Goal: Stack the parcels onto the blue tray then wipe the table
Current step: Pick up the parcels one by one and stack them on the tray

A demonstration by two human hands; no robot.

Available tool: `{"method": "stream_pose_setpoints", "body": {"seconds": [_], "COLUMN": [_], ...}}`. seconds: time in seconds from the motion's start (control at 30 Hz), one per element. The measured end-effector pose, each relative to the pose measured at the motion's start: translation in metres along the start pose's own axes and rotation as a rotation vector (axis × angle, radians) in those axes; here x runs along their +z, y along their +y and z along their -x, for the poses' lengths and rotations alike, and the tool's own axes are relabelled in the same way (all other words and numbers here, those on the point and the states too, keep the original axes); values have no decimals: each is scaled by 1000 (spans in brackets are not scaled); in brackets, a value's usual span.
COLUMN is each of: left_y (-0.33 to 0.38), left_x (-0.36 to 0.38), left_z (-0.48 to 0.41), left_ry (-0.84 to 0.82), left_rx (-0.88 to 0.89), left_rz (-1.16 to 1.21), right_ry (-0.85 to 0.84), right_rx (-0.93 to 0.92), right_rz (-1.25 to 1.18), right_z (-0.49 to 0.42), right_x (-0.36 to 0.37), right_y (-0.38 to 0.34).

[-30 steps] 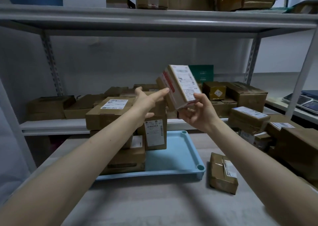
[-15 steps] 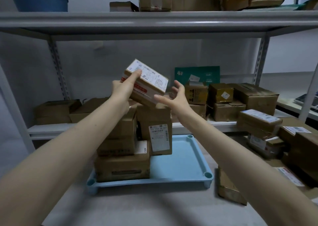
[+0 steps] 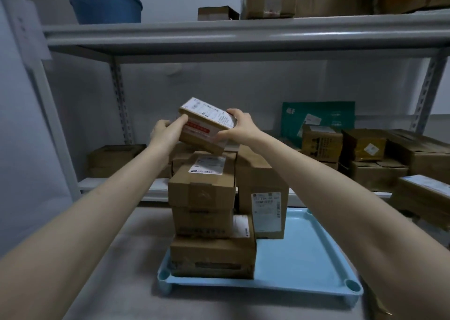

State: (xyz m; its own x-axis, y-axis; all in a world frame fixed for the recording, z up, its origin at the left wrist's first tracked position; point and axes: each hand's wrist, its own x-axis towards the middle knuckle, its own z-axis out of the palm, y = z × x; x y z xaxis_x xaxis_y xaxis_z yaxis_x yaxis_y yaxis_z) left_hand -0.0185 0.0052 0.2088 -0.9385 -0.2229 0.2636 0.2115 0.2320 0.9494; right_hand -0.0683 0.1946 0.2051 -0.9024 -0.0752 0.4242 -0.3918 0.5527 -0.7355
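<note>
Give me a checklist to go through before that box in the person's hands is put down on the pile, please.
1. Grip on the held parcel: ok, the left hand and right hand grip opposite ends.
2. Parcel level: not ok, it is tilted.
3. Landing spot: ok, the top box of the stack has a bare top face right below.
4. Contact with the top box: cannot tell, the parcel's low corner looks very near it.
5. Stack on the blue tray: ok, it stands inside the rim and looks upright.
</note>
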Motion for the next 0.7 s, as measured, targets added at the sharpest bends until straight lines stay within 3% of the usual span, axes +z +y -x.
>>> {"method": "stream_pose_setpoints", "body": {"seconds": [0.13,0.3,0.7], "left_y": [-19,-29,-29], "left_x": [3,19,37], "left_z": [-17,-26,-23], "left_ry": [-80,-144,-111], "left_rx": [-17,-64,-82], "left_rz": [-53,-36,-170], "right_ry": [-90,-65,-22], "right_rx": [44,105,138], "right_rz": [11,-14,11], "right_z": [-12,-13,0], "right_x": [10,3,-8], "right_y": [11,22,37]}}
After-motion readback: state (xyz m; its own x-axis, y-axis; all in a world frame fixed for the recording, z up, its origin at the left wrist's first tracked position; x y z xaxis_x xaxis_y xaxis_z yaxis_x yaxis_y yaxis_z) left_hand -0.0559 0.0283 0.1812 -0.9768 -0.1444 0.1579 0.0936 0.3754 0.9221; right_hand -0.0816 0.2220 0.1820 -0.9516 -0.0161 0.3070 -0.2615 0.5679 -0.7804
